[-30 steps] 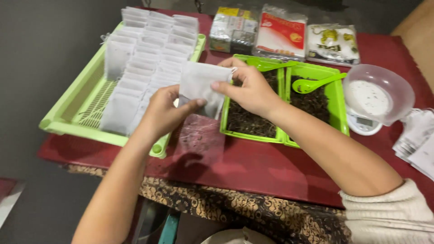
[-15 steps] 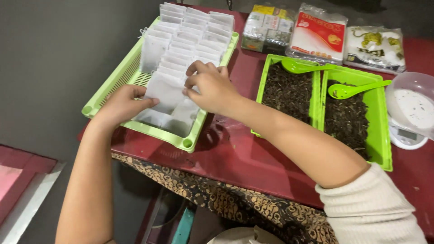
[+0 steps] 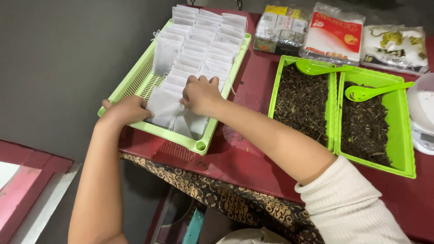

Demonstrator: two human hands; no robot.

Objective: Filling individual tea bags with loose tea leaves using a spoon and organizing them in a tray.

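Moved since half a second ago: right hand [image 3: 200, 94] further onto the near rows of white paper sachets [image 3: 199, 43], left hand [image 3: 127, 110] drawn in to the near left rim of the shallow lime-green slotted plastic tray [image 3: 138, 79]. Right fingers curled and pressed together, knuckles up, pushing down on the newest white sachet [image 3: 165, 106] at the near end of the stack. Left fingers pressed together over the tray's edge, fingertips touching that same sachet's left side; whether pinching it, cannot tell.

Tray set at an angle on the dark red tabletop [image 3: 253, 149], near corner just short of the table's near edge, left rim hanging past the table's left side. Bare slotted floor open along the tray's left side; a strip of bare table open between tray and the two bright green rectangular plastic trays of dark dried leaves [image 3: 307, 106], each carrying a green plastic spoon [image 3: 316, 68]. Patterned brown cloth [image 3: 235, 205] draped under the near table edge.

Along the far edge, side by side: a clear packet of small yellow and grey boxes [image 3: 278, 27], a flat red-and-white plastic packet [image 3: 334, 34], a white packet with yellow and green print [image 3: 394, 47]. At far right, a white kitchen scale [image 3: 422, 117], partly cut off.
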